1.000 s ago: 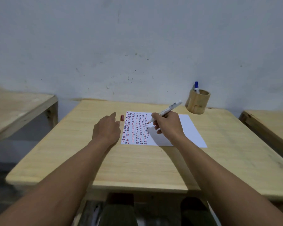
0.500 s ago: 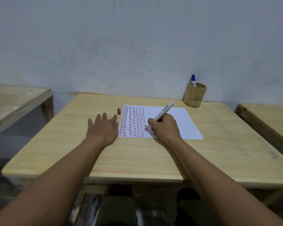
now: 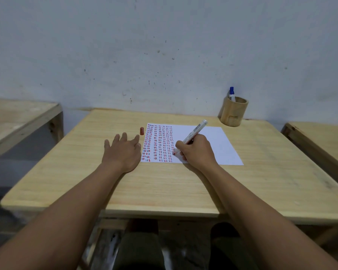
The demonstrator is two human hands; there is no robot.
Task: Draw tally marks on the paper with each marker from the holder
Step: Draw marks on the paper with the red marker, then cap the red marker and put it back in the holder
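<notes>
The right hand (image 3: 195, 151) holds the red marker (image 3: 191, 135) in closed fingers, tip on the paper (image 3: 218, 145) near its front edge, barrel slanting up toward the surface's far right corner, where the holder (image 3: 234, 112) keeps a blue-capped marker (image 3: 231, 94). The left hand (image 3: 123, 151) lies flat, fingers spread, beside the paper's left edge, near the red cap (image 3: 142, 130). The barrel's print is unreadable.

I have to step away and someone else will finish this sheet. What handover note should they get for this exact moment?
Right hand: grips the uncapped red marker, tip on the paper near its lower edge.
Left hand: open, flat on the table beside the paper.
Red cap: stands at the paper's top left corner.
Holder: back right, blue marker inside.
Done: left part filled with tally columns.
Left: right part blank; recap the red.
</notes>
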